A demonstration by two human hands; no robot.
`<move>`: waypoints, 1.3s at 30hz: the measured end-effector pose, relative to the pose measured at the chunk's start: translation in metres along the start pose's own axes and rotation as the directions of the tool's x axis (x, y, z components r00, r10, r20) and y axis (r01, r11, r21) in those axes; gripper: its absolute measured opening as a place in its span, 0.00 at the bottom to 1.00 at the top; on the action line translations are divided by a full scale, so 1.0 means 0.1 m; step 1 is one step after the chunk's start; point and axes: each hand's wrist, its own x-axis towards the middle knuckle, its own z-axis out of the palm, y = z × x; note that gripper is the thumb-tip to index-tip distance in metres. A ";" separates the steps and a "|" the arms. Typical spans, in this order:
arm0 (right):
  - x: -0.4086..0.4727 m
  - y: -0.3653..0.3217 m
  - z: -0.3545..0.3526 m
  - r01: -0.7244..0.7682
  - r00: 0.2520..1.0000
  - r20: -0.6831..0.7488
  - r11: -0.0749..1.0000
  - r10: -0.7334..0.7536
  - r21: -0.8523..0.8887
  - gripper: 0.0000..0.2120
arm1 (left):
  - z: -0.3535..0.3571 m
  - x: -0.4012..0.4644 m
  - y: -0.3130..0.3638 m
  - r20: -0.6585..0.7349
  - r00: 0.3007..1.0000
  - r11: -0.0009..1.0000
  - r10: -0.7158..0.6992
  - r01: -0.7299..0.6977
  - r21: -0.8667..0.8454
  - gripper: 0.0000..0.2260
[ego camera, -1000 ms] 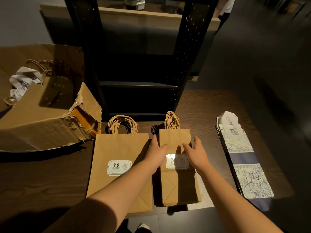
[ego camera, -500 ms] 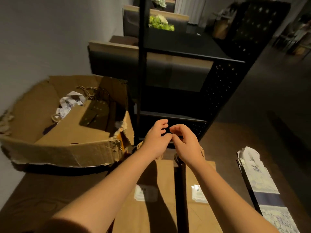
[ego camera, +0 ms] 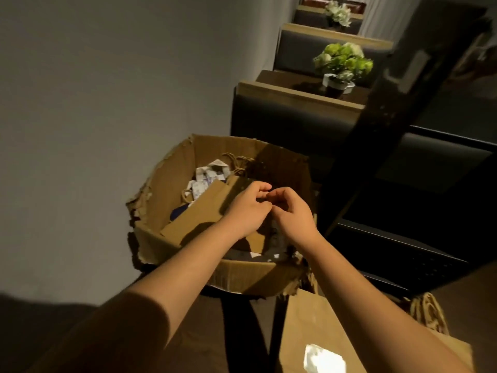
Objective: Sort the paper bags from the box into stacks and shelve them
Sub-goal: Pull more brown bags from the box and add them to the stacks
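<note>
A torn cardboard box (ego camera: 242,275) stands on the dark table against the wall. Inside it lie a brown paper bag (ego camera: 199,211), crumpled white patterned bags (ego camera: 207,176) and twine handles. My left hand (ego camera: 247,211) and my right hand (ego camera: 293,214) hover together over the box's right half. Their fingertips meet and their fingers are loosely curled, and I see nothing held in them. A stack of brown paper bags (ego camera: 304,327) with a white label lies flat at the lower right. The twine handles of a second stack (ego camera: 427,310) show beside it.
A black metal shelf frame (ego camera: 390,117) rises just right of the box, with dark shelves behind it. A grey wall fills the left side. Farther back are booth seats and a green potted plant (ego camera: 344,60) on a table.
My view has swung left and up from the stacks to the box. Both hands left the smaller brown stack and now hover joined over the box.
</note>
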 end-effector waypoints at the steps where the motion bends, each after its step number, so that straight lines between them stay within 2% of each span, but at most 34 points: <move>1: 0.10 -0.02 0.12 -0.049 0.998 0.036 0.999 0.049 0.009 0.10 | -0.14 0.06 -0.09 0.011 0.999 0.999 -0.030 0.030 0.020 0.18; 5: 0.47 -0.01 0.48 -0.301 0.946 0.129 0.953 0.297 0.018 0.09 | -0.59 0.35 -0.44 0.023 0.988 0.983 -0.151 0.148 0.112 0.18; 8: 0.68 0.08 0.65 -0.401 0.898 0.172 0.914 0.405 -0.057 0.04 | -0.83 0.56 -0.63 0.021 0.969 0.955 -0.246 0.239 0.175 0.20; 11: 0.78 0.29 0.85 -0.467 0.844 0.188 0.861 0.502 -0.200 0.15 | -0.96 0.72 -0.79 0.071 0.929 0.888 -0.362 0.321 0.330 0.22; 14: 0.70 0.48 0.97 -0.601 0.733 0.189 0.752 0.654 -0.272 0.16 | -1.04 0.87 -1.02 0.097 0.887 0.826 -0.452 0.375 0.421 0.16; 17: 0.66 0.55 0.99 -0.617 0.701 0.207 0.725 0.683 -0.306 0.16 | -1.15 1.01 -1.18 0.049 0.874 0.771 -0.483 0.399 0.497 0.07; 21: 0.74 0.63 1.01 -0.620 0.709 0.216 0.740 0.671 -0.261 0.18 | -1.27 1.15 -1.42 0.010 0.853 0.720 -0.522 0.434 0.542 0.19; 25: 0.80 0.69 1.02 -0.661 0.691 0.202 0.719 0.694 -0.214 0.15 | -1.31 1.14 -1.55 0.036 0.816 0.657 -0.578 0.438 0.614 0.18; 31: 0.82 0.74 1.03 -0.666 0.689 0.215 0.722 0.692 -0.188 0.06 | -1.33 1.16 -1.58 0.078 0.791 0.660 -0.607 0.447 0.604 0.12; 35: 0.80 0.77 1.04 -0.721 0.652 0.247 0.687 0.717 -0.090 0.06 | -1.36 1.16 -1.54 0.172 0.739 0.708 -0.652 0.511 0.487 0.17; 37: 0.79 0.77 1.05 -0.753 0.636 0.249 0.658 0.730 -0.005 0.10 | -1.36 1.18 -1.46 0.239 0.755 0.774 -0.611 0.504 0.383 0.18; 39: 0.79 0.76 1.05 -0.772 0.628 0.240 0.632 0.740 0.071 0.13 | -1.38 1.20 -1.34 0.272 0.792 0.836 -0.547 0.532 0.133 0.17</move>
